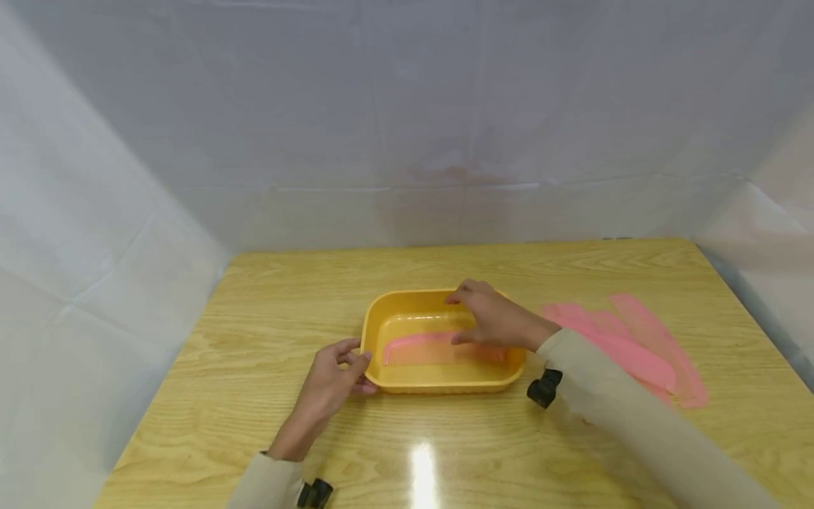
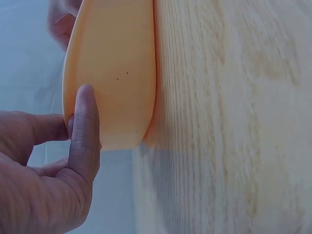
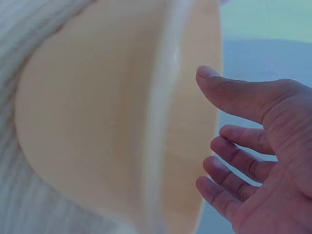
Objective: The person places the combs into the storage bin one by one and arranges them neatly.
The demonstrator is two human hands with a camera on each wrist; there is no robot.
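A yellow plastic basin (image 1: 439,388) sits on the table in the head view, with a pink comb (image 1: 416,348) lying inside it. My left hand (image 1: 331,378) pinches the basin's left rim between thumb and fingers; the left wrist view shows this grip close up. Over the basin's right part hovers my right hand (image 1: 496,318), its thumb and fingers spread apart with nothing between them. In the right wrist view those fingers (image 3: 229,178) are loosely bent beside the basin wall (image 3: 97,122). The right hand and wrist partly cover the comb.
Several pink combs or comb-like pieces (image 1: 642,364) lie overlapping on the wooden table (image 1: 267,311) to the right, partly behind the right sleeve (image 1: 610,403). White-grey sheeting (image 1: 381,127) hangs behind the table and at both sides.
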